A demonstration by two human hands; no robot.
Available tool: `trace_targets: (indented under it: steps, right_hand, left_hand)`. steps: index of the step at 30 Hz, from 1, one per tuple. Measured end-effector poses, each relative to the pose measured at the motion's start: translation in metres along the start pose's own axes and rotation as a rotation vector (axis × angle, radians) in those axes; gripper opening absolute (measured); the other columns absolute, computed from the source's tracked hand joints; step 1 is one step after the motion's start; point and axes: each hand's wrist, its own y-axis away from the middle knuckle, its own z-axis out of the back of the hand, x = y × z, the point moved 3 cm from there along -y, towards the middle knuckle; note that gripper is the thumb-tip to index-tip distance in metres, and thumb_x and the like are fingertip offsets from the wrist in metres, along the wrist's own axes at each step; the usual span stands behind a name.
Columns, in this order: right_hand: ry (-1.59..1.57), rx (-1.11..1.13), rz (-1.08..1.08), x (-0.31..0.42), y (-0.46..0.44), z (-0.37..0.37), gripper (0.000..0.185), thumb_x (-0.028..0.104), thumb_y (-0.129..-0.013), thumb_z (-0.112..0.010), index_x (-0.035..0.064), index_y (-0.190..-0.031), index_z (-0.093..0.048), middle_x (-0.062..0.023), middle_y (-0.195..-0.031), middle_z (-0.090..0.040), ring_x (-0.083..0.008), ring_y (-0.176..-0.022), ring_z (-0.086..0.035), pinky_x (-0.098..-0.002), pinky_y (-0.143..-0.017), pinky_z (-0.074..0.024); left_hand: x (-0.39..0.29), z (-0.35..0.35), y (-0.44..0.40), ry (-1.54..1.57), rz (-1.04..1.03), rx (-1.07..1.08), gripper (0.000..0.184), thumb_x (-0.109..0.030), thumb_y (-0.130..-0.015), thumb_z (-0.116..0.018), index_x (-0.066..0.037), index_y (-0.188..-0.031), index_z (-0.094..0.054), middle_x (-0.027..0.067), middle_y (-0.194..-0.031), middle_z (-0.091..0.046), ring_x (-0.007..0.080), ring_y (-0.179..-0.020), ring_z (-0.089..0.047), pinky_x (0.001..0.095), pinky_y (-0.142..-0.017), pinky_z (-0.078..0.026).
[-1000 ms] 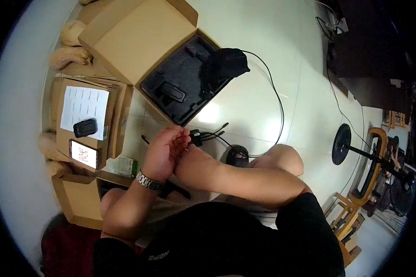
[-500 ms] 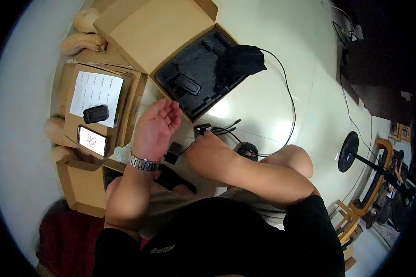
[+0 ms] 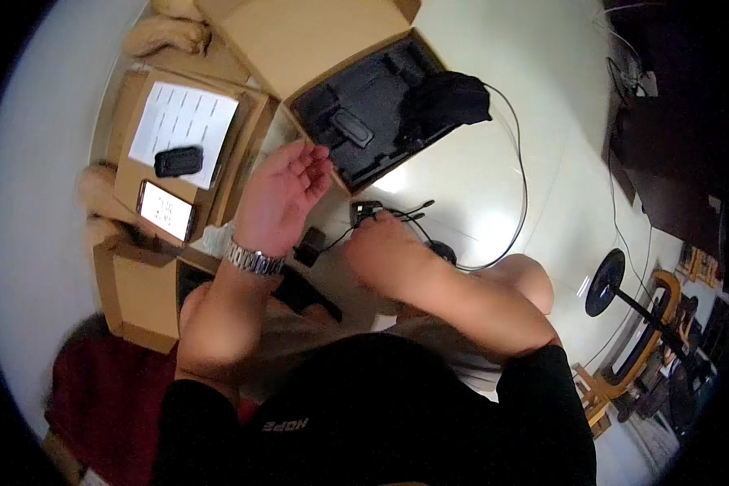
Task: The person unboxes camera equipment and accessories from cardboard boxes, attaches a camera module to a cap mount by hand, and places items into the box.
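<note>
My right hand [image 3: 385, 247] is closed at the fingertips around a black cable [image 3: 403, 215], low over the floor. A small black block [image 3: 364, 211] with a pale mark lies right at those fingertips, partly covered by them. From a black power adapter [image 3: 309, 245] to the left, a thin lead runs under my right hand. My left hand [image 3: 287, 194] hovers beside the box's near corner, palm turned inward, fingers loosely curled and holding nothing visible. The open cardboard box [image 3: 296, 113] has a dark foam insert with a black oblong piece [image 3: 351, 127] in it.
A black cloth-like item [image 3: 449, 101] hangs over the box's right edge, with a long cable [image 3: 523, 174] curving across the floor. At left, a phone [image 3: 166, 211], a black case [image 3: 178, 161] and a printed sheet [image 3: 170, 113] lie on a carton. A round-based stand [image 3: 605, 282] is at right.
The whole view has shifted, so the boxes sit higher and further right. A loop of cable now shows over my right fingertips. My left hand keeps its loose curl.
</note>
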Motion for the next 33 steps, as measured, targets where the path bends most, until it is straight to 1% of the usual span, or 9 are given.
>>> trace_targets:
  steps: [1,3,5,7,10,13,18,21,33]
  right_hand:
    - [-0.009,0.014,0.022,-0.003,0.001,0.002,0.019,0.015,-0.083,-0.061,0.0054,-0.089,-0.076,-0.0154,-0.093,-0.074,-0.0300,-0.093,-0.070,-0.0451,-0.085,-0.0507]
    - [-0.069,-0.017,-0.081,-0.020,0.004,0.009,0.017,0.016,-0.081,-0.066,0.0023,-0.089,-0.072,-0.0194,-0.092,-0.071,-0.0329,-0.092,-0.069,-0.0456,-0.084,-0.0512]
    - [-0.062,-0.217,-0.189,-0.048,0.014,0.023,0.017,0.015,-0.082,-0.067,0.0004,-0.089,-0.070,-0.0202,-0.091,-0.070,-0.0359,-0.090,-0.068,-0.0480,-0.083,-0.0526]
    - [-0.006,-0.405,-0.327,-0.068,0.032,0.052,0.017,0.013,-0.082,-0.061,0.0029,-0.092,-0.070,-0.0171,-0.089,-0.072,-0.0333,-0.090,-0.069,-0.0460,-0.081,-0.0527]
    - [0.013,-0.441,-0.511,-0.088,0.044,0.063,0.017,0.015,-0.084,-0.065,0.0020,-0.094,-0.069,-0.0185,-0.091,-0.071,-0.0341,-0.093,-0.068,-0.0466,-0.084,-0.0523]
    - [-0.091,-0.480,-0.437,-0.091,0.045,0.056,0.018,0.015,-0.084,-0.066,0.0016,-0.096,-0.068,-0.0190,-0.092,-0.071,-0.0356,-0.094,-0.068,-0.0473,-0.085,-0.0524]
    - [-0.130,-0.350,-0.372,-0.084,0.034,0.046,0.029,0.016,-0.083,-0.071,0.0020,-0.108,-0.069,-0.0197,-0.101,-0.070,-0.0373,-0.099,-0.066,-0.0457,-0.088,-0.0522]
    - [-0.122,-0.397,-0.352,-0.082,0.032,0.048,0.025,0.018,-0.084,-0.067,0.0017,-0.103,-0.069,-0.0198,-0.097,-0.071,-0.0357,-0.099,-0.067,-0.0466,-0.088,-0.0528]
    - [-0.132,-0.383,-0.340,-0.079,0.031,0.049,0.024,0.017,-0.083,-0.068,0.0010,-0.101,-0.070,-0.0196,-0.098,-0.071,-0.0354,-0.099,-0.067,-0.0466,-0.088,-0.0528]
  left_hand:
    - [-0.002,-0.001,0.001,0.009,0.001,-0.026,0.019,-0.021,-0.099,-0.055,-0.006,-0.107,-0.061,0.0096,-0.109,-0.065,0.0236,-0.101,-0.061,0.0360,-0.091,-0.050]
    - [-0.008,-0.006,0.003,-0.027,-0.018,-0.003,0.018,-0.021,-0.099,-0.055,-0.005,-0.105,-0.061,0.0101,-0.108,-0.065,0.0238,-0.101,-0.061,0.0364,-0.091,-0.050]
    - [-0.013,-0.004,0.003,0.003,-0.027,-0.006,0.018,-0.021,-0.099,-0.055,-0.005,-0.104,-0.060,0.0106,-0.107,-0.065,0.0239,-0.100,-0.061,0.0363,-0.090,-0.050]
    - [-0.017,-0.006,0.005,-0.004,-0.055,-0.018,0.016,-0.020,-0.099,-0.055,-0.005,-0.103,-0.060,0.0110,-0.105,-0.065,0.0240,-0.098,-0.062,0.0358,-0.089,-0.050]
    - [-0.022,-0.005,0.008,-0.017,-0.086,-0.039,0.016,-0.020,-0.098,-0.056,-0.004,-0.101,-0.061,0.0100,-0.103,-0.067,0.0223,-0.095,-0.063,0.0353,-0.086,-0.050]
    - [-0.023,-0.006,0.007,-0.025,-0.062,-0.066,0.016,-0.019,-0.098,-0.056,-0.004,-0.101,-0.060,0.0101,-0.103,-0.066,0.0221,-0.095,-0.063,0.0355,-0.086,-0.050]
    - [-0.022,-0.005,0.007,-0.003,-0.053,-0.034,0.016,-0.019,-0.098,-0.057,-0.004,-0.102,-0.060,0.0097,-0.103,-0.066,0.0219,-0.095,-0.063,0.0352,-0.085,-0.050]
    - [-0.023,-0.006,0.009,-0.008,-0.057,-0.037,0.016,-0.019,-0.098,-0.057,-0.004,-0.103,-0.060,0.0095,-0.103,-0.066,0.0217,-0.095,-0.062,0.0349,-0.085,-0.050]
    - [-0.029,-0.002,0.008,-0.010,-0.075,-0.057,0.017,-0.020,-0.098,-0.056,-0.004,-0.104,-0.060,0.0102,-0.106,-0.065,0.0227,-0.097,-0.062,0.0352,-0.087,-0.050]
